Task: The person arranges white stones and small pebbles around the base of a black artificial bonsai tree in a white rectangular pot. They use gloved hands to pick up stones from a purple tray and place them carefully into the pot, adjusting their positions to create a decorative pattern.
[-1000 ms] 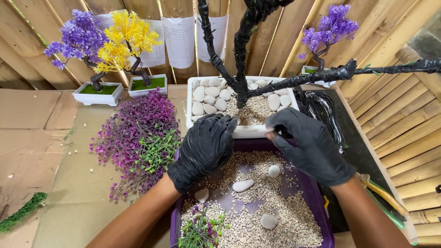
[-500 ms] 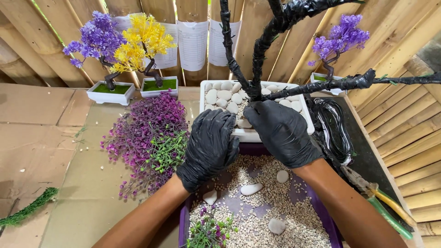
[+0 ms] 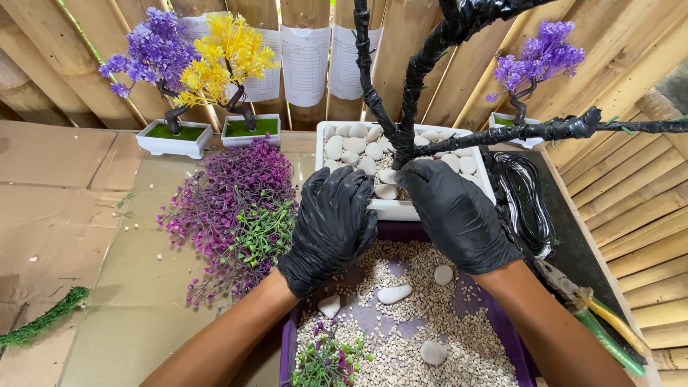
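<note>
Both my hands wear black gloves. My left hand rests with curled fingers on the front rim of a white rectangular pot. My right hand reaches into the pot among the white pebbles, at the base of a bare black-wrapped tree trunk. Whether either hand holds a pebble is hidden by the fingers. Below my hands lies a purple tray of small gravel with a few white stones and a plastic sprig.
A heap of purple and green plastic foliage lies left of the pot. Two small finished trees, purple and yellow, stand at the back, another purple one at right. Coiled black wire and green-handled pliers sit at right.
My right hand has moved forward from the purple tray up into the white pot at the trunk's base. My left hand stayed on the pot's front rim. The view shifted slightly.
</note>
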